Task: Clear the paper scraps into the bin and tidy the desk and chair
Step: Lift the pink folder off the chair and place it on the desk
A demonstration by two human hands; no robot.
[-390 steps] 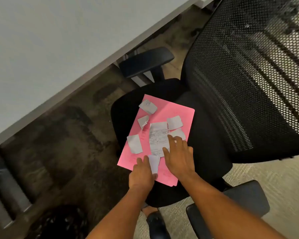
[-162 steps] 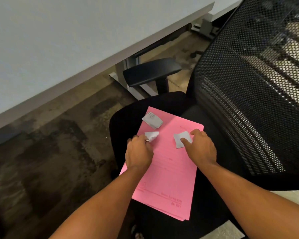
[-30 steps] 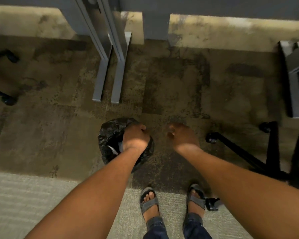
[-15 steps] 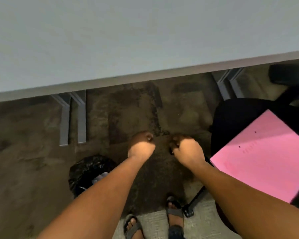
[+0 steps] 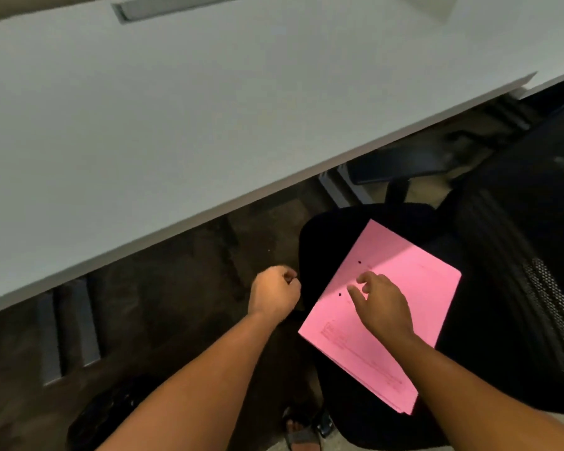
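Observation:
A pink folder (image 5: 414,288) lies on the black seat of the office chair (image 5: 332,229), with no paper scraps visible on it. My right hand (image 5: 381,304) hovers over the folder's left half, fingers apart and pointing toward the desk, holding nothing. My left hand (image 5: 274,294) is curled into a fist over the floor just left of the seat's edge; nothing shows inside it. The black-lined bin (image 5: 111,415) stands on the floor at lower left, partly hidden behind my left forearm.
The white desk top (image 5: 176,109) fills the upper half, its front edge running diagonally. Grey desk legs (image 5: 66,333) stand beneath it. The chair's mesh back (image 5: 541,255) and one armrest (image 5: 401,164) are at right. My sandalled foot (image 5: 302,431) is below.
My view has swung up and right from the bin to the chair. My right hand has opened and moved over the pink folder. My left hand stays in a fist.

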